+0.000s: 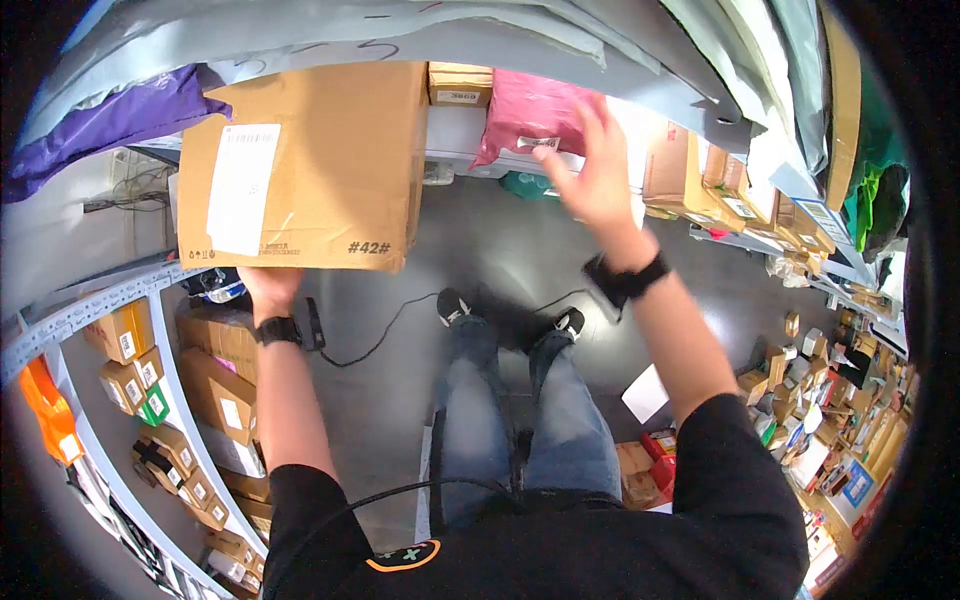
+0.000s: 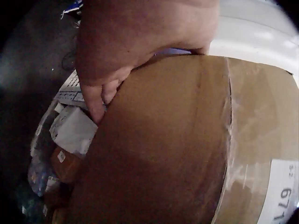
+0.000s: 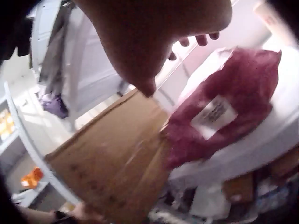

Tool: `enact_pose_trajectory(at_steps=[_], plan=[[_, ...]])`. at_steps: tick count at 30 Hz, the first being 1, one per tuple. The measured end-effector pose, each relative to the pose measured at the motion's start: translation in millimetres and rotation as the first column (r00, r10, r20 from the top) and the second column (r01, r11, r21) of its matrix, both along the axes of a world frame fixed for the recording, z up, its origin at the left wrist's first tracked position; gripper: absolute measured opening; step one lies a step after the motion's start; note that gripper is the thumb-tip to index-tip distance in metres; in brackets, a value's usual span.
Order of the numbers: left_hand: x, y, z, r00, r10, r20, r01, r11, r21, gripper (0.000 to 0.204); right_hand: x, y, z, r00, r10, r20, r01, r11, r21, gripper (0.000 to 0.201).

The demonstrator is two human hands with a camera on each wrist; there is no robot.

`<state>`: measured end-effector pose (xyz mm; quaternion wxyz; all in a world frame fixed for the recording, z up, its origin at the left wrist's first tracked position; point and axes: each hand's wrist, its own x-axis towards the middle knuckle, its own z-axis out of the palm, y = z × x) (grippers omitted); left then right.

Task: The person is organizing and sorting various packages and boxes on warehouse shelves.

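A large cardboard box (image 1: pixel 330 170) with a white label and "#42#" printed on it juts from the shelf at the upper left. My left hand (image 1: pixel 270 288) holds it at its lower near edge. In the left wrist view, the fingers of that left hand (image 2: pixel 140 37) curl at the edge of the box (image 2: pixel 154 140). My right hand (image 1: pixel 600 190) is raised with fingers spread and nothing in them, close to a pink plastic parcel (image 1: pixel 525 100). The right wrist view shows the right hand (image 3: pixel 159 37) above the box (image 3: pixel 121 154) and the pink parcel (image 3: pixel 252 84).
A purple parcel (image 1: pixel 110 135) lies left of the box. A small box (image 1: pixel 460 80) sits between it and the pink parcel. Shelves (image 1: pixel 175 360) of boxes stand at the left, and more boxes (image 1: pixel 690 180) line the right. A cable (image 1: pixel 385 330) hangs near my legs.
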<state>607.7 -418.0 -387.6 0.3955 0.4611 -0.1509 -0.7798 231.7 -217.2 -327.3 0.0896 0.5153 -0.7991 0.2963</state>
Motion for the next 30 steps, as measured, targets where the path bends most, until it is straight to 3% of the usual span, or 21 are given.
enact_pose_trajectory(at_steps=[1, 2, 3, 4, 5, 6, 7, 9, 11, 14, 15, 16, 18, 19, 22, 24, 27, 28, 29, 30], plan=[[8.2, -9.1, -6.7, 1.000, -0.007, 0.005, 0.007, 1.000, 0.025, 0.071, 22.2, 9.5, -16.5, 0.947, 0.097, 0.306, -0.090, 0.995, -0.037, 0.066], [19.5, -19.8, -17.1, 1.000, -0.015, 0.009, 0.015, 0.999, 0.049, 0.070, 56.2, 7.6, -3.6, 0.807, 0.107, 0.581, -0.160, 0.986, 0.040, 0.063], [26.1, -24.8, -23.8, 1.000, -0.027, 0.014, 0.026, 0.997, 0.075, 0.068, 85.7, -0.4, -19.1, 0.488, 0.122, 0.864, -0.194, 0.981, -0.029, 0.071], [28.4, -23.2, -25.6, 1.000, -0.013, 0.021, 0.012, 0.997, 0.081, 0.066, 108.4, -13.9, -43.6, 0.248, 0.026, 0.968, -0.144, 0.989, 0.010, 0.079], [30.0, -21.3, -27.0, 1.000, -0.003, 0.027, 0.001, 0.996, 0.084, 0.064, 128.0, -26.2, -37.5, -0.156, -0.060, 0.986, -0.068, 0.996, 0.049, 0.087], [28.5, -19.6, -28.0, 1.000, 0.000, 0.030, -0.003, 0.996, 0.086, 0.061, 140.3, -40.0, -36.4, -0.284, -0.126, 0.951, -0.060, 0.992, 0.113, 0.092], [28.2, -8.7, -24.3, 0.997, -0.038, -0.063, 0.042, 0.997, 0.061, 0.053, 145.9, -52.5, -62.2, -0.271, 0.206, 0.940, -0.147, 0.956, -0.252, 0.093], [27.3, 15.1, -22.4, 1.000, 0.007, -0.007, -0.006, 0.995, 0.097, 0.046, 165.1, -60.0, -112.7, -0.380, 0.239, 0.894, 0.022, 0.968, -0.249, 0.090], [41.6, 30.4, -32.3, 0.999, -0.017, -0.038, 0.019, 0.997, 0.078, 0.044, 167.5, -56.5, -115.0, -0.341, 0.209, 0.917, 0.111, 0.977, -0.182, 0.087], [59.9, 63.9, -19.7, 0.998, -0.024, -0.055, 0.031, 0.993, 0.118, 0.044, 171.1, -25.0, -113.4, -0.249, 0.103, 0.963, 0.101, 0.992, -0.080, 0.084], [70.4, 71.9, -16.5, 0.993, -0.094, -0.067, 0.099, 0.992, 0.076, 0.046, 167.7, -17.9, -110.5, -0.284, 0.111, 0.952, 0.079, 0.993, -0.092, 0.083], [87.8, 73.6, -16.6, 0.990, -0.137, -0.024, 0.139, 0.980, 0.141, 0.046, 164.5, -10.7, -107.5, -0.319, 0.116, 0.941, 0.057, 0.993, -0.103, 0.082], [110.8, 70.9, -51.5, 0.985, -0.172, -0.006, 0.172, 0.983, 0.070, 0.048, 153.2, 10.6, -78.3, -0.478, 0.154, 0.865, 0.011, 0.985, -0.170, 0.082], [116.9, 74.4, -65.0, 0.988, -0.154, 0.010, 0.153, 0.986, 0.073, 0.048, 147.1, 9.8, -73.2, -0.391, 0.062, 0.918, -0.006, 0.998, -0.070, 0.079], [118.9, 74.7, -99.0, 0.991, -0.122, 0.063, 0.118, 0.991, 0.063, 0.051, 142.2, 0.7, -78.7, -0.553, 0.159, 0.818, -0.027, 0.978, -0.208, 0.075], [111.9, 80.9, -103.9, 0.990, -0.105, 0.098, 0.100, 0.993, 0.059, 0.053, 146.2, 8.9, -77.4, -0.494, 0.181, 0.850, 0.013, 0.980, -0.200, 0.072], [113.8, 124.5, -78.8, 0.991, -0.120, -0.050, 0.117, 0.991, -0.069, 0.052, 151.3, 34.1, -82.4, -0.421, 0.146, 0.895, 0.053, 0.989, -0.137, 0.069], [119.6, 147.3, -76.2, 0.988, -0.143, 0.063, 0.151, 0.976, -0.154, 0.050, 155.8, 45.9, -83.1, -0.403, 0.127, 0.906, 0.070, 0.992, -0.108, 0.068], [103.2, 174.9, -43.9, 0.985, -0.159, -0.072, 0.150, 0.981, -0.119, 0.046, 155.5, 65.9, -67.9, -0.397, 0.146, 0.906, 0.074, 0.989, -0.127, 0.066], [98.9, 200.4, -27.4, 0.982, -0.173, -0.079, 0.166, 0.982, -0.096, 0.046, 155.4, 87.4, -52.9, -0.355, 0.112, 0.928, 0.071, 0.993, -0.093, 0.065]])
